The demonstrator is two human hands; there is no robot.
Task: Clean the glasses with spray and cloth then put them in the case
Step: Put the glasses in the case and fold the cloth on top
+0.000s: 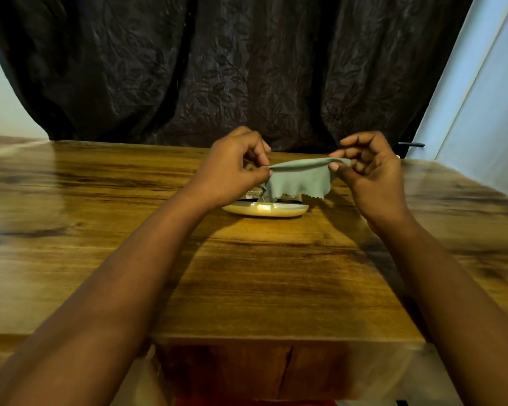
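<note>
A grey-green cleaning cloth (298, 178) with a zigzag edge hangs stretched between both hands above the table. My left hand (232, 168) pinches its left corner; my right hand (367, 168) pinches its right corner. Directly below the cloth lies a cream glasses case (264, 210), open, with a dark strip inside that I cannot identify as the glasses. The cloth and my left hand hide most of the case's inside. No spray bottle is visible.
The wooden table (247, 273) stretches left and right, its near edge just below my forearms. A dark patterned curtain (232, 68) hangs behind the table's far edge. A pale wall or door (481, 112) stands at the right.
</note>
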